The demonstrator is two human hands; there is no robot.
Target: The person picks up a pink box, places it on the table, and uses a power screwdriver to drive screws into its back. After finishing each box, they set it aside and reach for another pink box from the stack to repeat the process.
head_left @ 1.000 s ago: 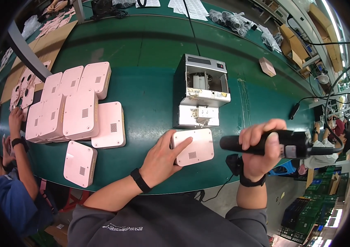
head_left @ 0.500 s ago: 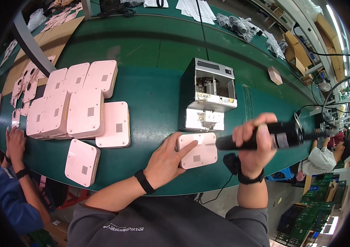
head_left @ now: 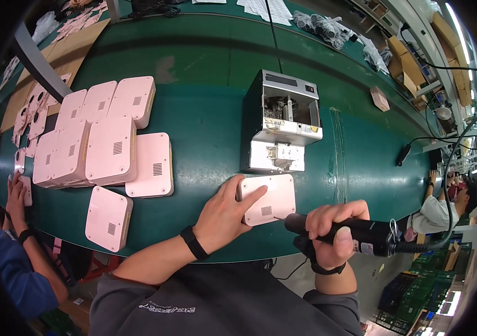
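Note:
A pale pink plastic box (head_left: 278,193) with a slotted vent and corner holes lies flat on the green bench in front of me. My left hand (head_left: 220,214) grips its left side, with one finger stretched over the top face. Wrapped around a black electric screwdriver (head_left: 370,238) is my right hand (head_left: 334,229). The driver lies nearly level, its thin bit pointing left at the box's near right part; whether the tip touches the box I cannot tell. Just beyond the box stands a screw feeder (head_left: 286,137), black and silver with an open top.
Several pink boxes (head_left: 112,148) are stacked at the left, and a single pink box (head_left: 108,218) lies nearer the front edge. A co-worker's hand (head_left: 17,193) is at far left. Another pink box (head_left: 379,99) sits at far right. The driver's cable (head_left: 448,196) arcs up at right.
My right hand has brought the screwdriver down and toward me, and its bit is now by the near right of the box. My left hand keeps its hold on the box.

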